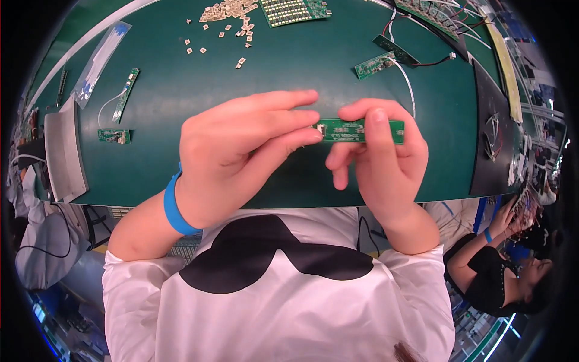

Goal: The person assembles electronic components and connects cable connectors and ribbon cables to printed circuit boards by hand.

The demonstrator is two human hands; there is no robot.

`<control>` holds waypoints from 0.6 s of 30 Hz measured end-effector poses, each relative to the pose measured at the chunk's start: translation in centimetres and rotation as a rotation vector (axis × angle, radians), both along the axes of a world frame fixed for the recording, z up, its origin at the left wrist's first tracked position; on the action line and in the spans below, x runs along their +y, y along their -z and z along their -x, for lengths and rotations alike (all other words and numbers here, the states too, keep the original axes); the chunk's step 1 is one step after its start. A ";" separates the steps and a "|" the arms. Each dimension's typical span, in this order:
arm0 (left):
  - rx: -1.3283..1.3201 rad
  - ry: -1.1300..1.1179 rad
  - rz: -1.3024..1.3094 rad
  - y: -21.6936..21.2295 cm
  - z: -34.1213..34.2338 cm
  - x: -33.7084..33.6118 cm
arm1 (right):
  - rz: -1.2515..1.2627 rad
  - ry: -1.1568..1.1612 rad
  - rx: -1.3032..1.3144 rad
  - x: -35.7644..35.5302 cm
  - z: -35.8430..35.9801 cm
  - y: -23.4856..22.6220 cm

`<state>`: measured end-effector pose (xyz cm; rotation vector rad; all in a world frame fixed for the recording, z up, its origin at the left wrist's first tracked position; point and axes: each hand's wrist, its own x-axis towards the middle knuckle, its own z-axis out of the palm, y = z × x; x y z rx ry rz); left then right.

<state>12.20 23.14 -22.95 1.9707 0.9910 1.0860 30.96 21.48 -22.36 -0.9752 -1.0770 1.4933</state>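
A narrow green circuit board (344, 131) is held level above the table, near its front edge. My right hand (386, 145) grips it by the right part, thumb on top, fingers behind and below. At the board's left end, by a small white connector (321, 129), the thumb and a finger of my left hand (241, 133) close together on the end. Another finger of that hand reaches out above the board without touching it. A blue band (176, 205) circles my left wrist. The fingertips hide part of the connector.
The green table (241, 84) carries a pile of small beige square pieces (229, 10), a circuit board panel (295, 12), a clear bag (102, 60), wired boards at left (125, 96) and right (375, 64), and a grey curved tray (65, 154). Another person (494, 259) works at right.
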 end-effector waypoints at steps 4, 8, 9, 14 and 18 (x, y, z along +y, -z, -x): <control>0.093 -0.004 -0.311 0.6 1.0 0.9 | -0.068 0.332 -0.197 0.0 1.2 0.2; 0.090 0.026 -0.179 0.1 0.3 1.4 | -0.078 0.165 -0.102 0.5 0.0 0.7; 0.097 0.029 -0.181 0.2 -0.1 1.5 | -0.089 0.149 -0.126 0.4 0.1 0.7; 0.201 0.073 -0.201 1.2 0.3 1.7 | -0.131 0.048 -0.173 0.4 0.1 1.3; 0.222 -0.036 -0.349 0.9 0.3 1.7 | -0.068 0.184 -0.286 1.1 -0.2 2.1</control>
